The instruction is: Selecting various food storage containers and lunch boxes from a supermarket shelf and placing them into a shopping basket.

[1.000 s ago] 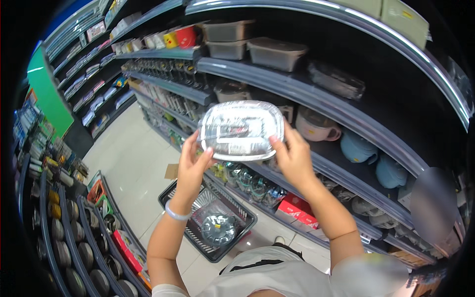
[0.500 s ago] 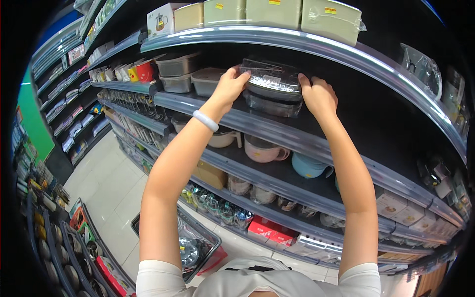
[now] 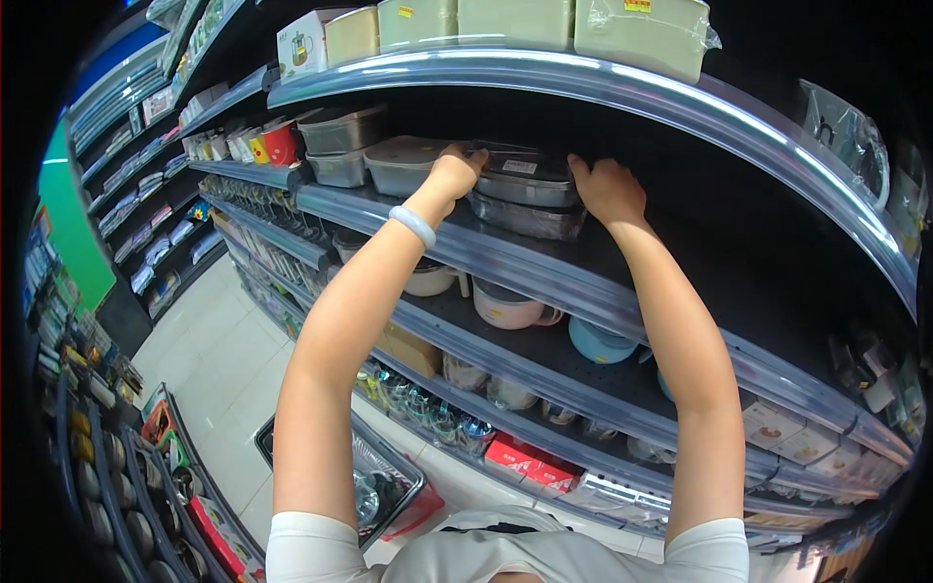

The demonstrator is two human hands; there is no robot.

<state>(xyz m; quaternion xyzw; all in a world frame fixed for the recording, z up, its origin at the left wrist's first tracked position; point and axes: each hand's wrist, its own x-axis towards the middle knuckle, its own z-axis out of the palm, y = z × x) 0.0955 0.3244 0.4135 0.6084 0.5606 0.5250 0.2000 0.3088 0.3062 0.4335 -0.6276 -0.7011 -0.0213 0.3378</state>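
Note:
On the middle shelf, a grey rectangular food container (image 3: 530,187) with a see-through lid and a white label sits on top of a second plastic-wrapped container (image 3: 525,220). My left hand (image 3: 453,175) grips the upper container at its left end, thumb near the lid's edge. At the opposite end my right hand (image 3: 610,191) holds it, thumb against the corner and the other fingers hidden behind. Left of the pair stands a paler lidded container (image 3: 400,165), close to my left wrist. Further left is a stack of metal-looking lidded containers (image 3: 342,146).
Cream bins (image 3: 515,21) line the shelf above, whose clear front edge (image 3: 544,70) overhangs my hands. Below are a pink handled pot (image 3: 507,306) and a blue one (image 3: 601,340). A shopping basket (image 3: 389,476) stands on the floor at my left.
The upper food container has come down from a tilted position and now lies level on the lower one. Both hands moved with it, keeping hold of its ends.

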